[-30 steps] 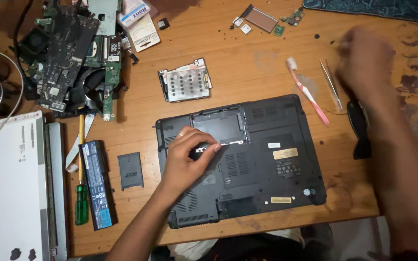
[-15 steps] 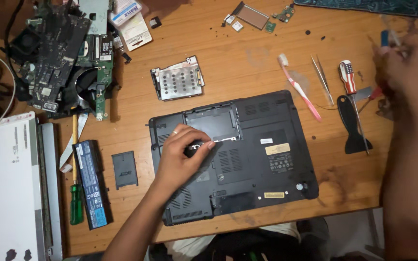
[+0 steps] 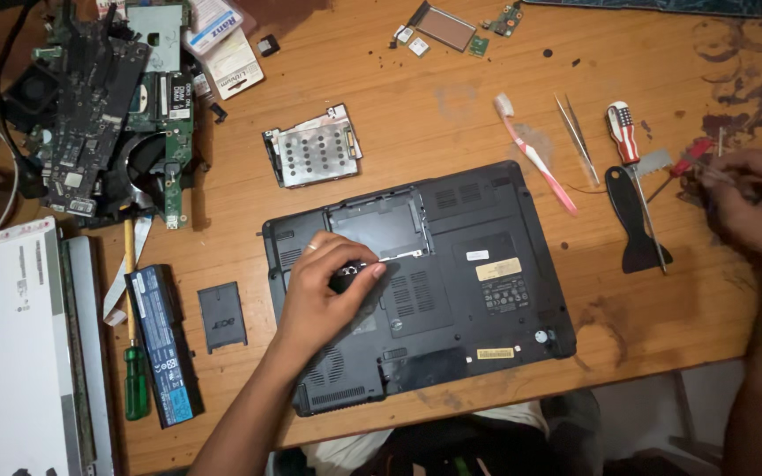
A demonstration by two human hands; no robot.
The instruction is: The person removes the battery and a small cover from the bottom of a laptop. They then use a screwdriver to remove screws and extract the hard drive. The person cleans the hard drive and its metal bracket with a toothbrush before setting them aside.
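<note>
**Worn wooden bench, opened laptop base under one hand**

Scuffed wooden tabletop [image 3: 451, 106], stained dark toward the right edge. Nearest the front edge, an upturned black laptop base [image 3: 451, 282], one bay uncovered. Left hand [image 3: 324, 295] resting on its left half, fingers curled around a small dark part beside the open bay; grip closed on it, though what the part is cannot be told. Near the left front corner, a green-handled screwdriver [image 3: 134, 388], a black battery pack [image 3: 162, 344] and a small black cover [image 3: 221, 316], side by side. Further along the left edge, a white panel [image 3: 2, 353]. At the right edge, right hand [image 3: 751, 207] closed loosely around thin tools; exact hold unclear. Just beside it, a black scraper [image 3: 635, 220], a striped-handled screwdriver [image 3: 623, 132], tweezers [image 3: 575, 137] and a pink toothbrush [image 3: 535, 159]. Beyond the laptop, a perforated metal drive caddy [image 3: 312, 145]. At the far left corner, a heap of circuit boards [image 3: 99, 115].
</note>
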